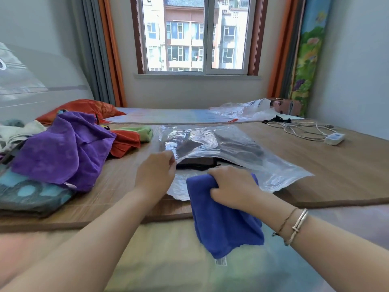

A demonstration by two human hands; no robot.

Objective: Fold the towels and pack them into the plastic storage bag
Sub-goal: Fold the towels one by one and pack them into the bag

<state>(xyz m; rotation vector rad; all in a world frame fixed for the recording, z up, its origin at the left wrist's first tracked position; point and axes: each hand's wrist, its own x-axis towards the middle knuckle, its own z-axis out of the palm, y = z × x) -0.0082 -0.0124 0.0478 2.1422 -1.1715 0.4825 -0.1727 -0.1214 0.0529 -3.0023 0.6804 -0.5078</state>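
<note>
A clear plastic storage bag (221, 144) lies on the wooden board, its mouth facing me. A dark folded towel (197, 162) shows inside the mouth. My left hand (156, 173) pinches the bag's upper lip and lifts it. My right hand (233, 186) grips a folded blue towel (225, 224) at the bag's mouth; the towel's lower part hangs toward me. To the left sits a pile of loose towels: a purple one (63, 148) on top, an orange one (124, 144) and a green one (141, 132) beside it.
A teal patterned cloth (31, 194) lies under the pile at the left. A second plastic bag (244, 110) lies at the back right. A white power strip with cable (334, 138) rests at the right. An orange pillow (84, 108) is at the back left.
</note>
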